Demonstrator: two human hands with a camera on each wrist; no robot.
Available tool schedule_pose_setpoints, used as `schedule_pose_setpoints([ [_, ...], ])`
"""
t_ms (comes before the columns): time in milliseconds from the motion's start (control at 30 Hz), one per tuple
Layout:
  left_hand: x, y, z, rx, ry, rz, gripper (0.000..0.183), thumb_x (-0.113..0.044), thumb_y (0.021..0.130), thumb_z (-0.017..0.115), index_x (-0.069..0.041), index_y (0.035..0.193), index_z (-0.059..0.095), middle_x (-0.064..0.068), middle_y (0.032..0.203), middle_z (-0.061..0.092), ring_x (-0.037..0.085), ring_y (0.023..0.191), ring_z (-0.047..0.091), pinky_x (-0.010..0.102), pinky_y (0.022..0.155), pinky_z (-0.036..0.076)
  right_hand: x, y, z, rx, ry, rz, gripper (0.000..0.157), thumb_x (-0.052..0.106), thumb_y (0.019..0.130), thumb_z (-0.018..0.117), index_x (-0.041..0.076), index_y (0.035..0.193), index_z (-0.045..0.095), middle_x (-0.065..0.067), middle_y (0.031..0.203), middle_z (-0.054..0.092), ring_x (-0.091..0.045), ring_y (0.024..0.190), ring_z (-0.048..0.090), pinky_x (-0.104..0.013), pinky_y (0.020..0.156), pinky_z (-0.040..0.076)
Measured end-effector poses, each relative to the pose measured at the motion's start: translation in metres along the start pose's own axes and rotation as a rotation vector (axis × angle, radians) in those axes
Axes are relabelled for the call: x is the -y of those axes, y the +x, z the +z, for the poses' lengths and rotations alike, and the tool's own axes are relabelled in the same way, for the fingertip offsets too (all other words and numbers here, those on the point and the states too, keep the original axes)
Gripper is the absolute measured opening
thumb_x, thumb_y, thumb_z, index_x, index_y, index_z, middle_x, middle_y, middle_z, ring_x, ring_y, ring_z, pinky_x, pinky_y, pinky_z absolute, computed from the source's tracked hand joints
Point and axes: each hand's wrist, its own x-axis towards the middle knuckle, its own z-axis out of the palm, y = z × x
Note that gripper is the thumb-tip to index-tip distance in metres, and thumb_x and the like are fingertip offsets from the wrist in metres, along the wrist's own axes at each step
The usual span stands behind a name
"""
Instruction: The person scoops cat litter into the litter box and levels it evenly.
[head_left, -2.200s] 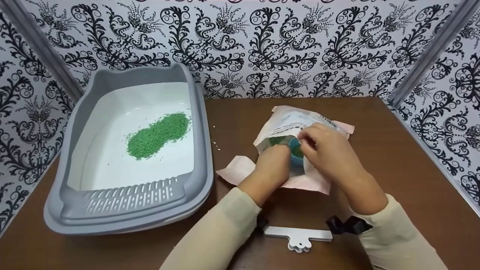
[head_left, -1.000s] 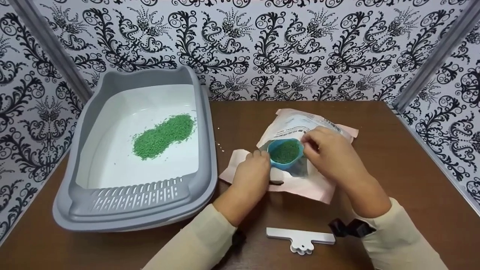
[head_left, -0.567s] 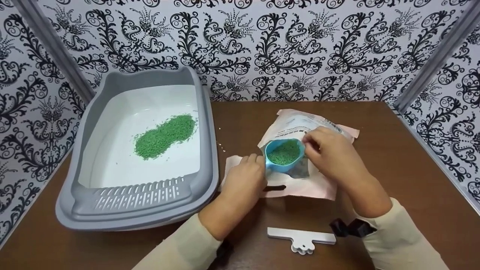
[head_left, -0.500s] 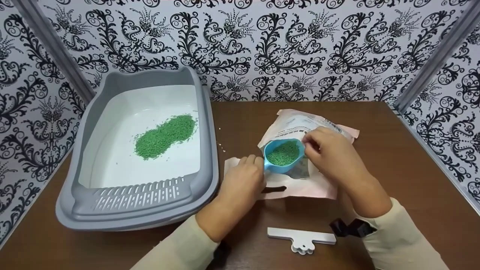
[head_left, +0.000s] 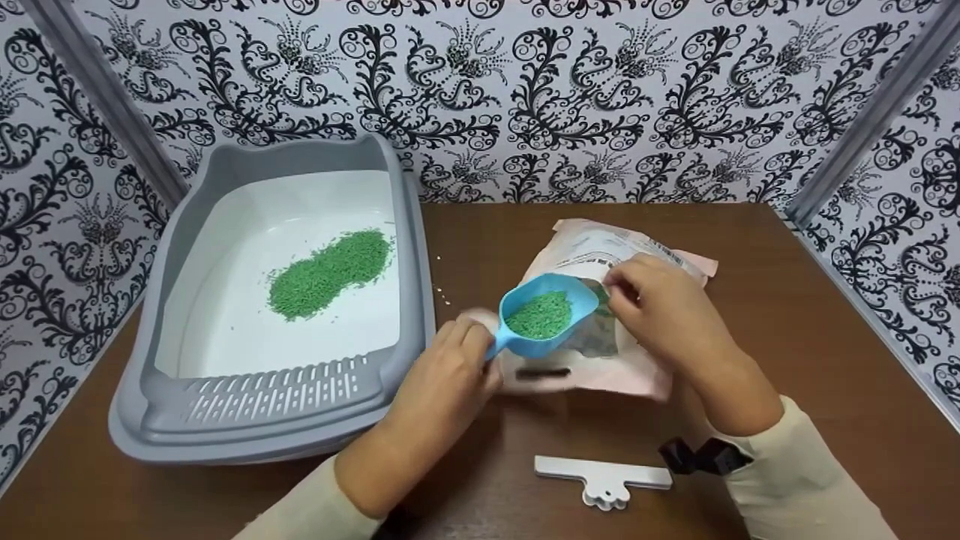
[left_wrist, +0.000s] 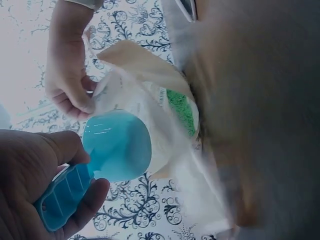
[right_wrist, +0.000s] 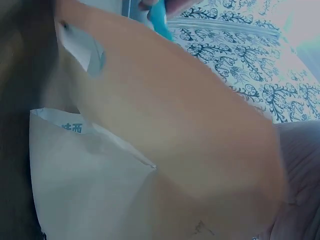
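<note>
My left hand (head_left: 442, 367) grips the handle of a blue scoop (head_left: 583, 298). The scoop holds green pellets (head_left: 541, 315) and is above the mouth of the bag. In the left wrist view, thumb and fingers curl round the ribbed handle, and the scoop's rounded underside (left_wrist: 117, 145) shows. A pale pink and white bag (head_left: 585, 244) lies on the table with its torn mouth facing me. My right hand (head_left: 667, 311) pinches the right edge of that mouth. The bag's paper (right_wrist: 165, 115) fills most of the right wrist view and hides much of the right hand.
At left stands a large litter box with a grey rim (head_left: 415, 277) and a patch of green pellets (head_left: 330, 274) on its white floor. A white bag clip (head_left: 604, 474) lies near the front. Small white crumbs sit beside the box. Patterned walls (head_left: 480, 112) enclose the table.
My left hand has drawn the filled scoop out of the bag's mouth and shifted it left, tilting it so the pellets gather near the handle. My right hand keeps its place at the bag's edge.
</note>
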Motion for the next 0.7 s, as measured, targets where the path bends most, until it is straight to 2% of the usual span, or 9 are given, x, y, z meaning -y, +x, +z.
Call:
schedule_pose_setpoints([
  [200, 0.011, -0.009, -0.020, -0.044, -0.041, -0.007, 0.025, -0.002, 0.078, 0.079, -0.004, 0.092, 0.059, 0.008, 0.089, 0.065, 0.020, 0.081, 0.061, 0.027, 0.068, 0.058, 0.001, 0.000, 0.001, 0.013, 0.005, 0.010, 0.013, 0.003, 0.094, 0.062, 0.004, 0.097, 0.075, -0.011, 0.098, 0.074, -0.029, 0.094, 0.066, -0.048, 0.089, 0.053],
  [333, 0.019, -0.012, -0.032, -0.066, -0.064, -0.014, 0.022, 0.001, 0.078, 0.077, -0.002, 0.093, 0.060, 0.011, 0.094, 0.066, 0.021, 0.088, 0.064, 0.027, 0.074, 0.061, 0.001, 0.000, 0.002, 0.018, 0.000, 0.014, 0.014, 0.003, 0.094, 0.062, 0.004, 0.099, 0.075, -0.012, 0.098, 0.073, -0.029, 0.094, 0.065, -0.048, 0.088, 0.052],
  [433, 0.025, -0.011, -0.039, -0.103, -0.055, -0.009, 0.023, 0.003, 0.077, 0.077, -0.001, 0.093, 0.061, 0.012, 0.094, 0.067, 0.022, 0.088, 0.064, 0.028, 0.076, 0.061, 0.001, 0.000, 0.002, 0.014, -0.003, 0.011, 0.014, 0.004, 0.095, 0.062, 0.004, 0.099, 0.075, -0.012, 0.098, 0.073, -0.028, 0.092, 0.065, -0.047, 0.086, 0.052],
  [533, 0.031, -0.009, -0.045, -0.141, -0.031, -0.004, 0.025, 0.004, 0.076, 0.078, 0.001, 0.095, 0.062, 0.014, 0.092, 0.067, 0.023, 0.084, 0.064, 0.029, 0.072, 0.061, 0.001, -0.001, 0.003, 0.007, -0.004, 0.005, 0.013, 0.004, 0.095, 0.063, 0.004, 0.098, 0.075, -0.011, 0.097, 0.073, -0.027, 0.089, 0.064, -0.045, 0.082, 0.052],
  [700, 0.043, -0.011, -0.057, -0.146, -0.003, -0.040, 0.023, 0.001, 0.078, 0.077, 0.004, 0.097, 0.063, 0.015, 0.090, 0.068, 0.022, 0.078, 0.064, 0.029, 0.068, 0.060, 0.001, -0.001, 0.004, 0.006, -0.008, 0.008, 0.012, 0.005, 0.095, 0.064, 0.004, 0.099, 0.075, -0.011, 0.097, 0.073, -0.027, 0.089, 0.064, -0.045, 0.083, 0.051],
])
